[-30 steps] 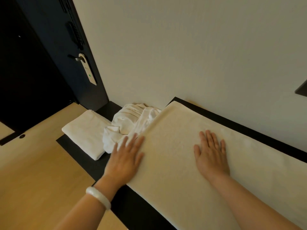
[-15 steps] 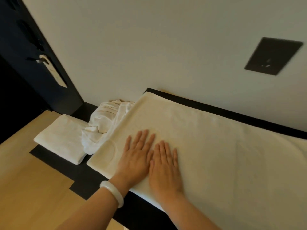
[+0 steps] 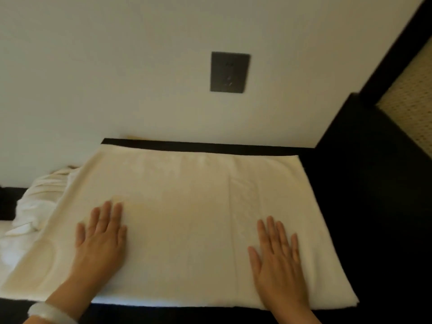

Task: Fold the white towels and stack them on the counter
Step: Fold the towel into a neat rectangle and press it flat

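Note:
A large white towel (image 3: 187, 206) lies spread flat on the black counter (image 3: 362, 206), folded into a wide rectangle. My left hand (image 3: 100, 237) presses flat on its left part, fingers straight. My right hand (image 3: 275, 253) presses flat on its right part near a vertical crease. A crumpled white towel (image 3: 39, 197) is bunched at the left, partly under the flat towel's edge. A bit of another white towel (image 3: 9, 249) shows at the far left edge.
A pale wall stands right behind the counter, with a dark socket plate (image 3: 229, 71) on it. A dark post (image 3: 397, 43) and patterned carpet (image 3: 411, 94) are at the right. A white bangle (image 3: 50, 312) is on my left wrist.
My hands, side by side half a second ago, have slid apart across the towel, the right one far to the right. The view has swung right, and the door has gone from sight.

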Demonstrator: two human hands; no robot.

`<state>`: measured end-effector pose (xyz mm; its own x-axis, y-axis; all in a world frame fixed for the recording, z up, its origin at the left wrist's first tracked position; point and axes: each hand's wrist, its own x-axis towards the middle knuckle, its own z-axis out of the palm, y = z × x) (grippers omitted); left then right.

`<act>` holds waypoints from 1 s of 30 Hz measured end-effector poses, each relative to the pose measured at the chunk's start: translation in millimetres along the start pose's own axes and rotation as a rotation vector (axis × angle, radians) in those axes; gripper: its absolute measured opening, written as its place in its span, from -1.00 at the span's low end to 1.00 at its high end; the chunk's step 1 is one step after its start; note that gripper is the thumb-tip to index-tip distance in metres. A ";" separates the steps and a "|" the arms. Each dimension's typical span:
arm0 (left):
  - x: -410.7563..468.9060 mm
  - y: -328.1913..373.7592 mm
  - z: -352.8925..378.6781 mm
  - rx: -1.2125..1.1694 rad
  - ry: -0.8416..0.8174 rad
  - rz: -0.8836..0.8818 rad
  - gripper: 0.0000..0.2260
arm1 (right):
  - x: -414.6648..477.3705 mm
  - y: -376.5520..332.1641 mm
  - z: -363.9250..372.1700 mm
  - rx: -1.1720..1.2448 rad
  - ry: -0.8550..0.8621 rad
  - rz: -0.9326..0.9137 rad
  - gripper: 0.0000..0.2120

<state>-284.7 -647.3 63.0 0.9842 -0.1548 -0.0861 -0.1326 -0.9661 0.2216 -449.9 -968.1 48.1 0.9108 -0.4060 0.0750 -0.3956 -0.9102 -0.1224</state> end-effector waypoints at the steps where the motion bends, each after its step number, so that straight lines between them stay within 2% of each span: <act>1: 2.5 19.9 3.4 -0.003 0.025 0.051 -0.47 | 0.9 -2.7 0.4 -0.005 0.009 0.027 -0.34; 4: 2.7 114.4 15.6 -0.022 0.074 0.490 -0.44 | 13.2 -22.1 2.2 0.022 0.045 0.076 -0.41; 5: 2.6 147.8 20.8 0.002 0.042 0.619 -0.44 | 17.2 -24.7 -0.7 0.032 0.044 0.048 -0.41; 8: 13.6 208.2 39.5 0.070 0.008 0.789 -0.49 | 18.4 4.3 -7.9 0.029 0.020 -0.086 -0.46; 11: 24.7 212.5 58.1 0.143 -0.001 0.764 -0.49 | 2.8 69.1 -9.2 -0.020 -0.017 -0.030 -0.43; 13: 25.9 210.0 61.5 0.133 -0.013 0.748 -0.48 | -5.4 105.0 -13.9 -0.026 -0.033 0.104 -0.36; 16: 24.2 211.8 61.1 0.115 0.005 0.763 -0.48 | 0.3 105.8 -18.2 0.042 0.016 0.201 -0.26; 19: 23.7 210.6 61.9 0.121 -0.008 0.762 -0.48 | 12.6 59.7 -16.7 0.106 -0.013 -0.036 -0.35; 21: 23.0 210.9 61.9 0.110 -0.016 0.758 -0.47 | 18.5 44.4 -14.5 0.063 -0.060 -0.168 -0.34; 23: 23.0 211.8 61.0 0.094 -0.025 0.746 -0.47 | 34.1 58.8 -16.0 0.065 -0.072 0.000 -0.28; 25: 20.9 213.1 58.1 0.085 -0.021 0.750 -0.47 | 55.9 76.6 -24.5 0.045 -0.116 0.263 -0.31; 26: 21.2 213.4 57.6 0.090 -0.028 0.757 -0.47 | 68.4 77.6 -30.0 0.011 -0.111 0.321 -0.33; 27: 21.9 212.9 58.9 0.086 -0.030 0.760 -0.47 | 79.3 70.9 -33.1 0.029 -0.073 0.305 -0.34; 28: 21.9 213.0 58.7 0.078 -0.022 0.759 -0.48 | 86.6 59.6 -31.3 0.087 -0.038 0.210 -0.33; 30: 21.1 211.8 58.6 0.078 -0.013 0.764 -0.48 | 92.9 38.7 -21.4 0.111 -0.129 -0.084 -0.26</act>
<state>-298.9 -867.3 51.2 0.6146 -0.7872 0.0515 -0.7836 -0.6017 0.1547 -383.1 -1042.8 71.5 0.9505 -0.3084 -0.0375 -0.3085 -0.9230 -0.2300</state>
